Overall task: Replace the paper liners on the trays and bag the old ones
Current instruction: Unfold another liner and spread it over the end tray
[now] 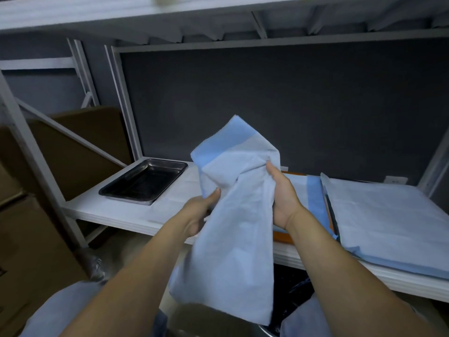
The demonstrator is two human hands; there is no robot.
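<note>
White shelf board (116,210). A shallow rectangular stainless-steel tray (143,181) lies at its left rear corner. A stack of pale blue paper sheets (388,215) covers its right end, beside a partly covered flat orange panel (283,237).

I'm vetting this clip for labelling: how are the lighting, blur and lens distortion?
Head view: dim, cool light, no hard shadows; the steel tray shows soft reflections, no harsh glare; wide-angle distortion slants the shelf post; the top edge is smeared; the crumpled blue liner gripped by the left hand and right hand is fairly sharp.
</note>
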